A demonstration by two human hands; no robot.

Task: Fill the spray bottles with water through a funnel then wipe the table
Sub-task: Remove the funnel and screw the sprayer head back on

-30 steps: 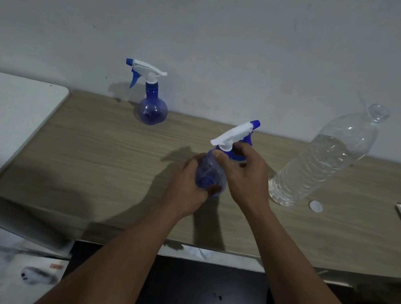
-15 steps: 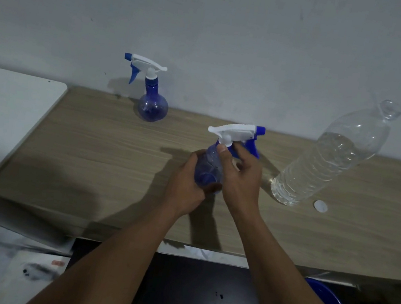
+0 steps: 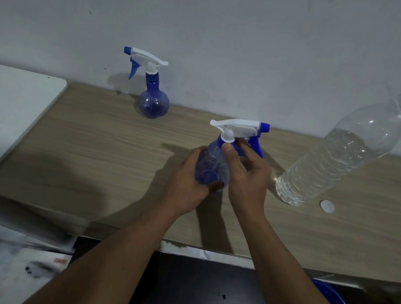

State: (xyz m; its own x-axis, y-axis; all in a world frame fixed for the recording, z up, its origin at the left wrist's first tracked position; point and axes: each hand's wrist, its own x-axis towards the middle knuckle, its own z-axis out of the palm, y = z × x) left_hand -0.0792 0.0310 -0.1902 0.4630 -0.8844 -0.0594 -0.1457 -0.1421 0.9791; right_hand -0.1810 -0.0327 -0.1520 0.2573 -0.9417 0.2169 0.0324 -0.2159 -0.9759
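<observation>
Left hand (image 3: pixel 190 176) grips the near spray bottle (image 3: pixel 214 164) over the desk's (image 3: pixel 88 161) middle; right hand (image 3: pixel 247 179) pinches its neck. Far spray bottle (image 3: pixel 154 98) stands at 11 o'clock, water bottle (image 3: pixel 336 156) at 2 o'clock.

Dim, soft shadows leftward, wide-angle edge distortion

The near spray bottle (image 3: pixel 214 165) — translucent blue, white trigger head, nozzle pointing right — is upright between the hands: the left hand (image 3: pixel 188 176) wraps its body, the right hand (image 3: pixel 247 179) pinches its neck. The far spray bottle (image 3: pixel 155 88) stands well beyond the left hand. The uncapped, part-full water bottle (image 3: pixel 336 156) stands just right of the right hand.
</observation>
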